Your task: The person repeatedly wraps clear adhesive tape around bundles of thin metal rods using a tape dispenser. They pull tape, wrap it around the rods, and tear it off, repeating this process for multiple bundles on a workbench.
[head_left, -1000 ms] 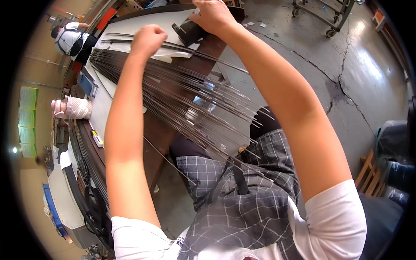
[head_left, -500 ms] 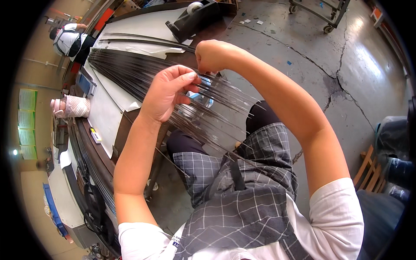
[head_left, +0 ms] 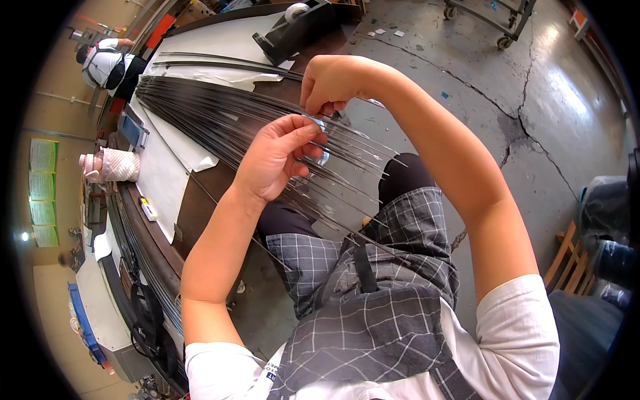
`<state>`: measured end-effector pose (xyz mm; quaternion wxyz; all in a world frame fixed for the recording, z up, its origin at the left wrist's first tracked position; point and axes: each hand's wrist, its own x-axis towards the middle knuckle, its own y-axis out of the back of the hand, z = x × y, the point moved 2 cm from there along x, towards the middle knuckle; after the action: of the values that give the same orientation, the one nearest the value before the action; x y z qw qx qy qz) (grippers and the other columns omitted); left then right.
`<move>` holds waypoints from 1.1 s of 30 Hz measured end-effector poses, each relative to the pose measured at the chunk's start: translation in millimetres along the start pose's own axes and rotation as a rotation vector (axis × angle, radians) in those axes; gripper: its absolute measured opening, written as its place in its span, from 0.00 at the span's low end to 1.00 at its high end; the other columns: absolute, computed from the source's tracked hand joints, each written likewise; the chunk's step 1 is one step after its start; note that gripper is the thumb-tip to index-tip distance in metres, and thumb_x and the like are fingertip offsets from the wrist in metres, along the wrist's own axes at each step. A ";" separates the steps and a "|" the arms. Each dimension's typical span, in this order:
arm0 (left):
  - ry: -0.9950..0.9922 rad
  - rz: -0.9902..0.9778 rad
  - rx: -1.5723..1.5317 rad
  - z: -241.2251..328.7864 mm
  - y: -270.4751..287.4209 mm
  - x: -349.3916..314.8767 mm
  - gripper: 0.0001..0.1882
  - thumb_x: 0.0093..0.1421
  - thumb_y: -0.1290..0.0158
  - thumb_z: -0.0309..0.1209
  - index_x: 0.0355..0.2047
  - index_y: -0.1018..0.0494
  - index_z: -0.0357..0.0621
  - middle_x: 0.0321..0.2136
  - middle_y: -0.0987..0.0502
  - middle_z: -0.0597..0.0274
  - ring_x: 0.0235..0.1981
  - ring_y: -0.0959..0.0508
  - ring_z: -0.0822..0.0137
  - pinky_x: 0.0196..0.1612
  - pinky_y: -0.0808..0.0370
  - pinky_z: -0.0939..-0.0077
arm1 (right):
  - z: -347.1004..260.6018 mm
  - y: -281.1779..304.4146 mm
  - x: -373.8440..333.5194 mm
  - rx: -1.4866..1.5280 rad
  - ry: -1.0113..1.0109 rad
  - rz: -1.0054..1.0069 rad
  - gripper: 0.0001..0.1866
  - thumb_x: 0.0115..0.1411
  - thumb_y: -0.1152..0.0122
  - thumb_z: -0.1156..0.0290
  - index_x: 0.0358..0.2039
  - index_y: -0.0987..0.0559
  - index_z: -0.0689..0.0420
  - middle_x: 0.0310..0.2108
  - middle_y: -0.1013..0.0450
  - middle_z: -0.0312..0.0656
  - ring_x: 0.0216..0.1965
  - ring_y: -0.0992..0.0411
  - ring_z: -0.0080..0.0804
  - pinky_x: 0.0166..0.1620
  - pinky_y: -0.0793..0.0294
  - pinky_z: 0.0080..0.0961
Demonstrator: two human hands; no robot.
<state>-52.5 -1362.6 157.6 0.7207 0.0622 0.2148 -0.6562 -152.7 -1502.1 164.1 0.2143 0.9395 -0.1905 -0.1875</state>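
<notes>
A fan of long, thin dark strips [head_left: 200, 107] lies on the table, bunched at the far left. Their loose ends spread past the table edge, above my knees. Over these ends hovers my left hand [head_left: 280, 157], thumb pressed to the fingers in a pinch; whatever is in it is too thin to make out. Just beyond and to the right, my right hand [head_left: 333, 83] points its closed fingers down at the far side of the fan. Its fingertips are close to the strips, and what they grip is hidden.
A black tape dispenser [head_left: 297, 30] stands at the table's far end, near a few separate dark strips [head_left: 220, 65]. White paper [head_left: 163, 177] covers part of the table. A pink and white cup [head_left: 113, 165] is at left. Behind it a person [head_left: 110, 67] works. A wheeled cart [head_left: 505, 41] stands far right.
My left hand has shifted right and slightly nearer to me. My right hand has turned a little, so its fingers show more and point downward. The fan of strips stays in place.
</notes>
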 end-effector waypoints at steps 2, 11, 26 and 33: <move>0.023 -0.048 -0.043 -4.9 -4.6 0.2 0.03 0.59 0.48 0.29 0.33 0.28 0.46 0.28 0.23 0.65 0.25 0.24 0.78 0.16 0.30 0.89 | -0.3 -0.7 -5.3 0.083 0.006 -0.005 0.08 0.42 0.38 0.69 0.23 0.21 0.60 0.19 0.27 0.35 0.21 0.31 0.19 0.23 0.34 0.16; 0.032 -0.085 -0.118 -14.4 -14.6 3.5 0.04 0.60 0.49 0.30 0.35 0.28 0.47 0.30 0.23 0.64 0.26 0.23 0.77 0.17 0.29 0.89 | 3.9 -2.5 -9.4 0.279 0.042 -0.028 0.06 0.43 0.38 0.69 0.20 0.22 0.58 0.18 0.29 0.32 0.19 0.35 0.17 0.21 0.39 0.15; 0.036 -0.078 -0.147 -17.3 -13.4 9.5 0.04 0.59 0.49 0.31 0.34 0.29 0.47 0.29 0.24 0.64 0.26 0.23 0.76 0.18 0.28 0.89 | 4.0 -3.4 -10.5 0.326 0.049 -0.020 0.05 0.43 0.38 0.71 0.19 0.23 0.59 0.15 0.32 0.32 0.18 0.36 0.17 0.19 0.41 0.14; 0.052 -0.051 -0.139 -16.6 -15.0 10.6 0.04 0.59 0.47 0.32 0.33 0.28 0.47 0.29 0.24 0.65 0.26 0.23 0.76 0.17 0.29 0.90 | 3.6 -4.0 -10.3 0.329 0.053 -0.012 0.05 0.43 0.38 0.71 0.19 0.23 0.59 0.15 0.32 0.32 0.18 0.36 0.17 0.19 0.41 0.14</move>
<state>-70.4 -1368.2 141.4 0.7004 0.0235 0.2802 -0.6560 -162.0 -1495.4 161.9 0.0615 0.9676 -0.2074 -0.1302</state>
